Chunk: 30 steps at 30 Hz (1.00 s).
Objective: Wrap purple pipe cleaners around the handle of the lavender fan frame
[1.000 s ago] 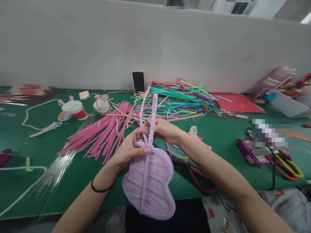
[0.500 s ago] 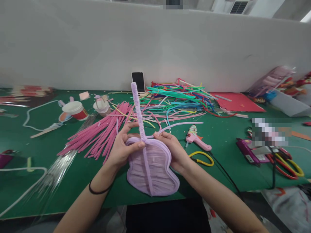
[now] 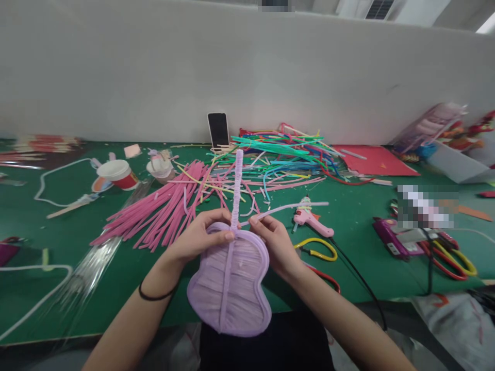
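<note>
Between my hands is a lilac guitar shape (image 3: 242,281) made of pipe cleaners, with a double fuzzy rim, a middle strip and a thin lined filling. Its tightly wrapped neck (image 3: 237,190) points up and away from me. My left hand (image 3: 199,232) grips the body's top left, thumb at the base of the neck. A loose lilac pipe cleaner (image 3: 290,207) runs from the neck's base out to the right. My right hand (image 3: 273,239) pinches it close to the neck, the other fingers curled behind the body's right edge.
Pink pipe cleaners (image 3: 154,211) lie left of the work, a mixed coloured heap (image 3: 278,154) behind. To the right are a pink glue gun (image 3: 313,221) with a black cord and yellow-handled scissors (image 3: 325,250). A paper cup (image 3: 127,180) and a propped phone (image 3: 218,131) stand farther back.
The guitar shape has turned so its neck stands nearly upright, and its body has swung left and nearer to me. Both hands keep their hold. More of the red handle shows at right.
</note>
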Each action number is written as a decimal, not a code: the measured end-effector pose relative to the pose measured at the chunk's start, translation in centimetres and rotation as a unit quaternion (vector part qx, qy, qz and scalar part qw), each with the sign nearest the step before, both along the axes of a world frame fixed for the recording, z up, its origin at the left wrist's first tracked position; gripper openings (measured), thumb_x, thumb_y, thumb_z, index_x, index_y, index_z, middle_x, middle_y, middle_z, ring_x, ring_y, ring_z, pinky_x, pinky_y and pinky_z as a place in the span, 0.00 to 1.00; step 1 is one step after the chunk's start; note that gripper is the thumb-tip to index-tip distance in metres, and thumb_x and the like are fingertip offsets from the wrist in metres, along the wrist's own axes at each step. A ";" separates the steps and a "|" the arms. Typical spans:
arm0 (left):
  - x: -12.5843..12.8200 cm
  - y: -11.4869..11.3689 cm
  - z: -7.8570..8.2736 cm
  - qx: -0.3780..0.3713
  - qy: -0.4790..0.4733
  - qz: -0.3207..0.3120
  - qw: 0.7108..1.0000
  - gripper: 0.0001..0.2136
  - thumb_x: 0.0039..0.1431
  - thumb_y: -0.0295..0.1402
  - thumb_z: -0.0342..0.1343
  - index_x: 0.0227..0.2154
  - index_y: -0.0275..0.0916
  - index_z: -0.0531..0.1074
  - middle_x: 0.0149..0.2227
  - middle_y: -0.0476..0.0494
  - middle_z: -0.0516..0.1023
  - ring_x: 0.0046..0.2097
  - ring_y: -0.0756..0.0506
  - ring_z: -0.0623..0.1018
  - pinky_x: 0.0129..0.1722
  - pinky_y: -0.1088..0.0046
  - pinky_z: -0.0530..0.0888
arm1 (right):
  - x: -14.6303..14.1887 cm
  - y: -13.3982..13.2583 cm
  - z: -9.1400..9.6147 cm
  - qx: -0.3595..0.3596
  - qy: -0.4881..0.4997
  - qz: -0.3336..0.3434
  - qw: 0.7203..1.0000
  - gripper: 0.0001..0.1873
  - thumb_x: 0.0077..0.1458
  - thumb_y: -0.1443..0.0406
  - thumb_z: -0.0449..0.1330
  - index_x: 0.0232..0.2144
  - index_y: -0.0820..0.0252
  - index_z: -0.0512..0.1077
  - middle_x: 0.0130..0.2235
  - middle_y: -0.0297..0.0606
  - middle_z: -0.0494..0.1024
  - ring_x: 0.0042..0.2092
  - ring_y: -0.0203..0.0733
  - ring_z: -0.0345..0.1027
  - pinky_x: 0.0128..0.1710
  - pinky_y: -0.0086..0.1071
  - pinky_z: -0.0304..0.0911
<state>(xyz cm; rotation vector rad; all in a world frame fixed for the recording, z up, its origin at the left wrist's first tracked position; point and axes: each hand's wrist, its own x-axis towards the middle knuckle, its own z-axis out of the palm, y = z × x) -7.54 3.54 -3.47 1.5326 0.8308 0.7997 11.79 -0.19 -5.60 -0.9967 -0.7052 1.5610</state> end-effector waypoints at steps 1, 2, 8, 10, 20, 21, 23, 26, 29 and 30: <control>-0.1 0.1 0.0 0.009 0.007 -0.015 1.000 0.13 0.53 0.41 0.68 0.34 0.38 0.77 0.35 0.46 0.77 0.38 0.46 0.76 0.41 0.72 0.71 | 0.0 -0.1 -0.1 0.000 -0.002 -0.006 1.000 0.23 0.42 0.51 0.75 0.31 0.61 0.76 0.24 0.26 0.70 0.25 0.29 0.57 0.28 0.28 0.51; -0.2 0.1 0.1 0.017 0.018 -0.030 0.999 0.12 0.54 0.41 0.67 0.34 0.38 0.76 0.36 0.46 0.77 0.39 0.46 0.75 0.42 0.72 0.70 | 0.0 -0.3 -0.2 0.001 -0.006 -0.011 1.000 0.23 0.41 0.51 0.75 0.30 0.62 0.76 0.24 0.26 0.71 0.26 0.30 0.58 0.28 0.28 0.52; -0.9 0.5 -0.2 0.007 0.035 -0.065 0.997 0.13 0.57 0.42 0.66 0.38 0.38 0.76 0.39 0.46 0.75 0.42 0.46 0.74 0.45 0.71 0.69 | -0.3 -1.1 -0.7 -0.001 -0.010 -0.016 1.000 0.21 0.42 0.52 0.75 0.30 0.61 0.77 0.31 0.32 0.79 0.33 0.34 0.68 0.36 0.30 0.61; -1.0 0.5 -0.3 -0.011 0.007 -0.060 0.998 0.13 0.55 0.42 0.67 0.37 0.39 0.76 0.39 0.46 0.76 0.41 0.46 0.74 0.45 0.72 0.69 | -0.4 -1.2 -0.7 0.001 -0.011 -0.015 1.000 0.20 0.44 0.52 0.74 0.31 0.61 0.77 0.31 0.32 0.78 0.32 0.34 0.68 0.35 0.29 0.61; -0.3 0.0 -0.2 -0.146 0.025 -0.072 0.986 0.27 0.51 0.38 0.71 0.51 0.44 0.66 0.35 0.50 0.79 0.35 0.49 0.76 0.35 0.75 0.69 | -0.6 0.0 0.6 0.062 -0.028 -0.046 0.997 0.18 0.48 0.52 0.72 0.29 0.59 0.74 0.24 0.27 0.74 0.25 0.30 0.65 0.27 0.26 0.59; -0.1 -0.1 -0.2 -0.146 0.023 -0.067 0.987 0.26 0.50 0.38 0.71 0.49 0.44 0.67 0.35 0.50 0.79 0.35 0.49 0.76 0.36 0.75 0.69 | -0.7 0.0 0.6 0.058 -0.026 -0.049 0.997 0.18 0.48 0.52 0.72 0.29 0.59 0.74 0.24 0.27 0.74 0.25 0.30 0.65 0.27 0.26 0.59; 0.1 -0.2 -0.1 -0.141 0.015 -0.055 0.988 0.23 0.50 0.37 0.71 0.46 0.43 0.68 0.35 0.50 0.79 0.36 0.49 0.77 0.37 0.75 0.69 | -0.7 -0.1 0.6 0.046 -0.024 -0.058 0.997 0.20 0.47 0.51 0.72 0.29 0.59 0.73 0.24 0.27 0.75 0.25 0.30 0.66 0.28 0.26 0.60; 0.3 -0.3 0.0 -0.128 0.005 -0.026 0.991 0.20 0.49 0.36 0.71 0.42 0.42 0.69 0.33 0.52 0.77 0.35 0.51 0.75 0.36 0.76 0.68 | -0.7 -0.3 0.3 0.032 -0.024 -0.060 0.997 0.21 0.47 0.50 0.72 0.28 0.60 0.72 0.24 0.28 0.76 0.26 0.30 0.66 0.28 0.25 0.60; 0.5 -0.3 -0.1 -0.109 0.008 0.002 0.994 0.17 0.49 0.35 0.71 0.38 0.41 0.70 0.32 0.54 0.75 0.34 0.52 0.73 0.35 0.78 0.67 | -0.6 -0.5 -0.1 0.016 -0.015 -0.052 0.998 0.23 0.44 0.49 0.73 0.29 0.60 0.72 0.24 0.28 0.75 0.25 0.30 0.64 0.26 0.25 0.59; 0.5 -0.3 -0.1 -0.101 0.010 0.009 0.995 0.17 0.49 0.35 0.71 0.38 0.40 0.70 0.32 0.54 0.74 0.34 0.52 0.73 0.35 0.78 0.67 | -0.6 -0.6 -0.3 0.009 -0.011 -0.050 0.999 0.24 0.43 0.49 0.73 0.29 0.60 0.72 0.24 0.28 0.75 0.25 0.30 0.63 0.26 0.25 0.59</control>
